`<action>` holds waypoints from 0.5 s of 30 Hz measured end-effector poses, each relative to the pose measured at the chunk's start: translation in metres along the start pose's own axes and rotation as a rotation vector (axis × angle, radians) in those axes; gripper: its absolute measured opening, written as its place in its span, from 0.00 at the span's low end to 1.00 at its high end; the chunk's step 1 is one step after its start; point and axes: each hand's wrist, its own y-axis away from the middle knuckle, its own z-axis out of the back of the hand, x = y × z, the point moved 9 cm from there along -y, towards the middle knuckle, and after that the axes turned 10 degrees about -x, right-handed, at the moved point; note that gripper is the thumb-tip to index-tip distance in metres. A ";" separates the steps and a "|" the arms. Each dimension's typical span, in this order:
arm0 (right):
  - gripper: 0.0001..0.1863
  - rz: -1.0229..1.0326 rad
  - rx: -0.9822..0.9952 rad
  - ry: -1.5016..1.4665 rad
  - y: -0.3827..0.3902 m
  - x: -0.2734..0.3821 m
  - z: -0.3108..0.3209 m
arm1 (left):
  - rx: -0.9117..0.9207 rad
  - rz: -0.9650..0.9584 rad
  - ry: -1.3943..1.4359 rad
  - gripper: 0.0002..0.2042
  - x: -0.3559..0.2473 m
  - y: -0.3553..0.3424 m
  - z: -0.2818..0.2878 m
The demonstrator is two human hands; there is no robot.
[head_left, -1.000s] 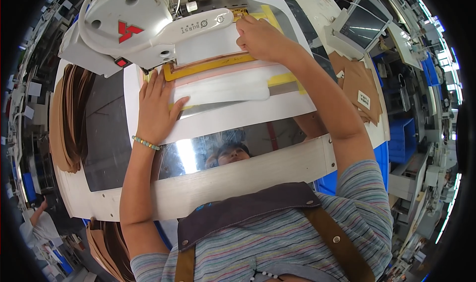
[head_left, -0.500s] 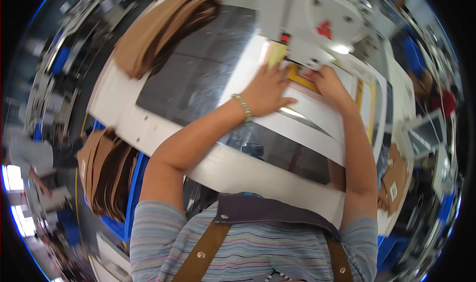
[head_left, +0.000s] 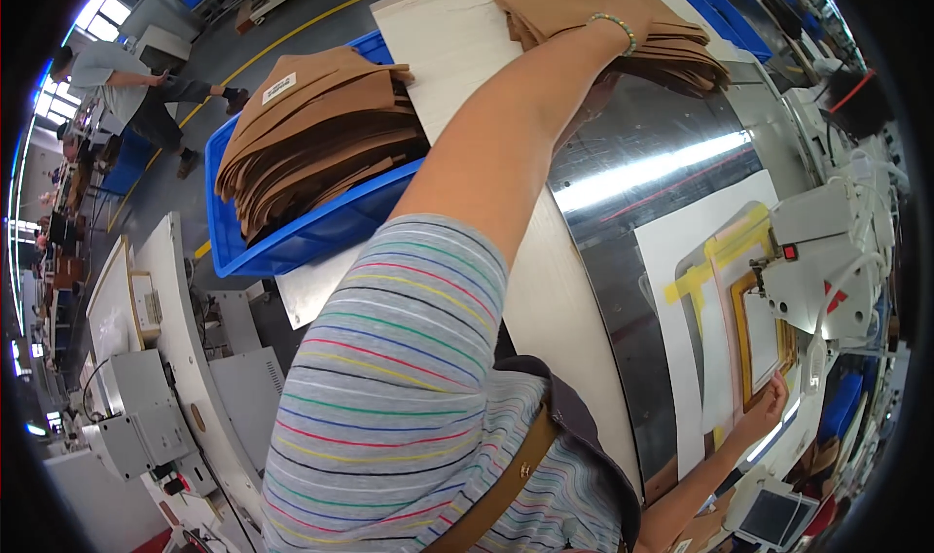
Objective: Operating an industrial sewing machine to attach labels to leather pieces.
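1. Brown cut pieces form a stack (head_left: 545, 8) on the upper end of the pale table (head_left: 555, 329), beside the dark glossy plate (head_left: 623, 208).
2. Key relation: the stack lies directly under the left hand (head_left: 636, 16), which overlaps its upper face. The stack's long axis slopes from upper left to lower right in view, roughly crosswise to the left forearm. The left hand is the nearer one; the right hand (head_left: 762, 416) is well apart.
3. Left arm pose: extended from the striped sleeve (head_left: 389, 349) toward the upper right, with a beaded bracelet (head_left: 623, 34) at the wrist. Finger state: cannot be told; the fingers merge with the brown pieces.
4. Right arm pose: reaching up from the lower edge. The right fingers are bent, their tips at the lower end of the yellow frame (head_left: 742, 354). Whether they pinch it cannot be told.
5. Adjacent parts: the frame lies over the white sheet (head_left: 666, 310), beside the machine head (head_left: 817, 217). A blue bin (head_left: 336, 224) holds a second brown stack (head_left: 302, 130).
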 end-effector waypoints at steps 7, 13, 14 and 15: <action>0.11 -0.001 -0.020 0.112 0.017 -0.008 0.022 | 0.034 0.251 0.543 0.09 -0.020 0.005 0.012; 0.09 0.093 0.001 0.165 0.018 0.030 0.002 | -0.299 -0.016 0.496 0.08 -0.014 -0.004 0.072; 0.09 0.117 0.012 0.156 0.019 0.031 0.001 | -0.355 -0.055 0.484 0.08 -0.016 -0.005 0.083; 0.09 0.137 0.023 0.150 0.020 0.032 0.001 | -0.407 -0.096 0.473 0.08 -0.022 -0.004 0.095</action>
